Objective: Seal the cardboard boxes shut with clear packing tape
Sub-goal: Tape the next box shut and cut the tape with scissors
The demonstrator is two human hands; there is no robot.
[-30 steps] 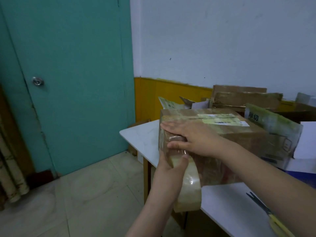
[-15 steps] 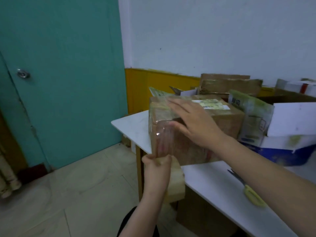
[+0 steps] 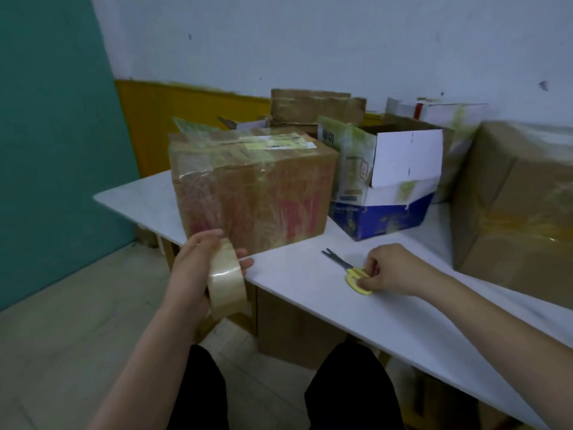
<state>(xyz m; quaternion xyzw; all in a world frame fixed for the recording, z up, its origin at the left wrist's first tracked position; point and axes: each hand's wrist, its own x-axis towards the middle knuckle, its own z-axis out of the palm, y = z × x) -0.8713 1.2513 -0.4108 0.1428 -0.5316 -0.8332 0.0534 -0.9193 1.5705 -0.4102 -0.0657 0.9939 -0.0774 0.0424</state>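
Half a second ago the right hand [image 3: 391, 269] lay flat on top of the brown box [image 3: 254, 193]; now it has left the box and gone down to the scissors [image 3: 350, 270] on the white table [image 3: 310, 293]. On the left, the left hand [image 3: 198, 268] grips the roll of tape [image 3: 225, 282], fingers curled round it, just off the table's front edge and right below the box's near corner. A clear strip runs up from the roll and sticks to the box's side, so the roll is not cut free yet. The box stands near the table's left end, wrapped in shiny tape. Further right, the right hand's fingertips pinch the yellow handle of the scissors, which lie flat on the table. Behind stand a blue and white box [image 3: 387, 193] with open flaps and a big brown box [image 3: 521, 206]. If the left hand lets the strip go loose, it could fold and stick to itself. A hard pull could drag the box off the edge.
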